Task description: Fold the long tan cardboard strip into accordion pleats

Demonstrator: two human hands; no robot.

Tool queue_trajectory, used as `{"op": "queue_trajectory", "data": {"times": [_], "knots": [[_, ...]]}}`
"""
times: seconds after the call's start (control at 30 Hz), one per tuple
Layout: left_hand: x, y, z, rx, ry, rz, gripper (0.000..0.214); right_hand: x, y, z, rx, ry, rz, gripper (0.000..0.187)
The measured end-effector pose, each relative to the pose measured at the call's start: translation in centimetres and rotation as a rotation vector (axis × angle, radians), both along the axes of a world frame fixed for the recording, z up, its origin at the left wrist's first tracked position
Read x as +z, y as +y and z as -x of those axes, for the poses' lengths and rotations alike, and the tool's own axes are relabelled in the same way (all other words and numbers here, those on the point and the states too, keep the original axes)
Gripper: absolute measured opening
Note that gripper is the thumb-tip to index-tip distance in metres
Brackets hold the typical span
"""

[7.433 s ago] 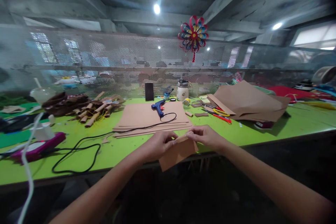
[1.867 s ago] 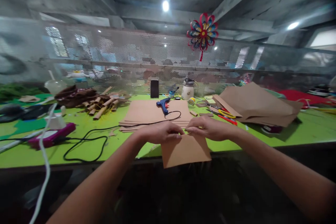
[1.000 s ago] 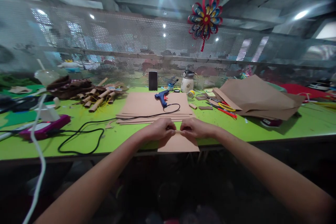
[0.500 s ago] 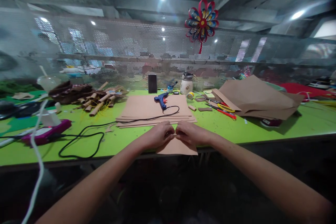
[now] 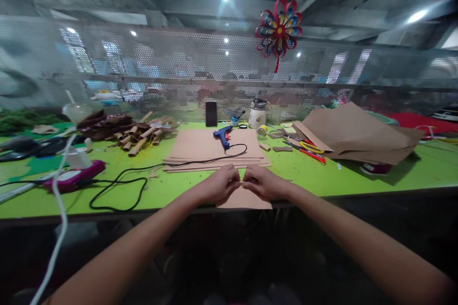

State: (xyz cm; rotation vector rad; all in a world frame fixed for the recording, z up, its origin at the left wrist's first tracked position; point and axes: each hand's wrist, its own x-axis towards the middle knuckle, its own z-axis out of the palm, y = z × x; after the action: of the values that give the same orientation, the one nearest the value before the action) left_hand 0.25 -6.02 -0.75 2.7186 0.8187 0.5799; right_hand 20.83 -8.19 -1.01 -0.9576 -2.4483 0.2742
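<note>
A sheet of brown paper (image 5: 246, 200) lies at the table's front edge, its near side sticking out past the edge. My left hand (image 5: 223, 183) is closed on the paper's far edge, fingers curled and pinching. Close beside it, my right hand (image 5: 263, 182) pinches the same edge, with a narrow gap between the two. The fingertips and the pinched strip are partly hidden. Just beyond my hands is a stack of brown paper sheets (image 5: 186, 147), and a blue glue gun (image 5: 223, 136) rests on it, its black cord trailing left.
On the left are a purple power strip (image 5: 75, 175), a white cable (image 5: 59, 200) and several rolled paper tubes (image 5: 138, 140). Scissors (image 5: 307, 150) lie to the right, near a large pile of brown paper (image 5: 358, 131). A white jar (image 5: 257, 115) and a dark phone-like slab (image 5: 211, 113) stand behind.
The whole view has shifted slightly, so things appear a little farther right. Both hands stay pinched on the paper's edge, with a slightly wider gap between them.
</note>
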Motion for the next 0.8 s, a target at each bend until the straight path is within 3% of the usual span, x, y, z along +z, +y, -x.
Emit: {"op": "queue_trajectory", "data": {"times": [0.3,0.8], "knots": [[0.3,0.0,0.2,-0.043,0.002,0.008,0.017,-0.7,0.0,0.1,0.011,-0.090,-0.149,0.014],[0.3,-0.5,0.2,-0.036,-0.017,-0.014,0.017,-0.8,-0.5,-0.9,-0.021,0.014,-0.103,0.013]]}}
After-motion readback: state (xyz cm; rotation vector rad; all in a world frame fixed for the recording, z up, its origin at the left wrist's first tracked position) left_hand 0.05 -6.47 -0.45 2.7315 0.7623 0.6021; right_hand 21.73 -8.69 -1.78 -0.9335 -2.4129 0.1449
